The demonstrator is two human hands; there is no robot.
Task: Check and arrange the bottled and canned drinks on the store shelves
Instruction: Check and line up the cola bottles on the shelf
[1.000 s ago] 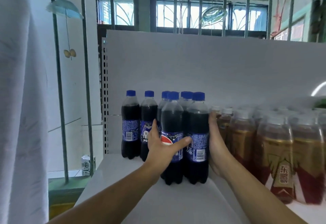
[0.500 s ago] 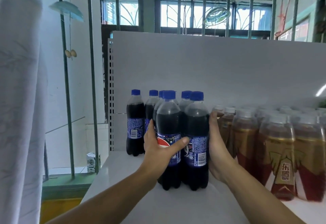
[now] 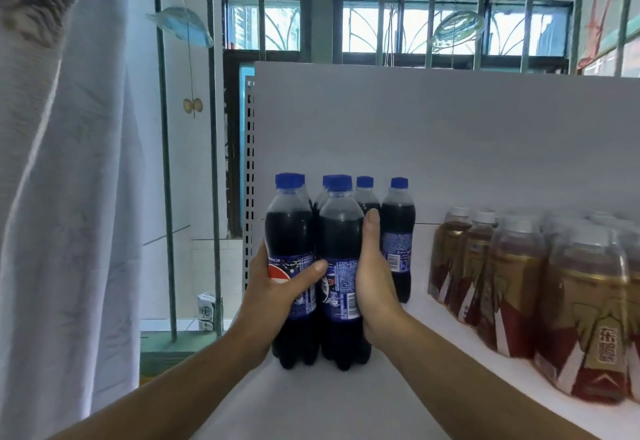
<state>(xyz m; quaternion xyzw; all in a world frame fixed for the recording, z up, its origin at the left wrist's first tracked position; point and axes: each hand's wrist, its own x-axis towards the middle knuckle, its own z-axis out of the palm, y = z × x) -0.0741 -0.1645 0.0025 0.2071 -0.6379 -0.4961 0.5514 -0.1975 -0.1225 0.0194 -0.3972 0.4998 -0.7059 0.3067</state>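
HANDS: your left hand (image 3: 277,290) wraps the front cola bottles (image 3: 337,232), right hand (image 3: 375,284) presses flat opposite | WHERE: shelf (image 3: 329,405), left end | RISK: an uneven squeeze may topple them over the side edge.

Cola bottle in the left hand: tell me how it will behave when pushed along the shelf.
The cola bottle looks tall and narrow-based, so a high push would probably tip it. It seems nearly full, so likely heavy for its size. The left hand grips its glossy surface, possibly slippery.
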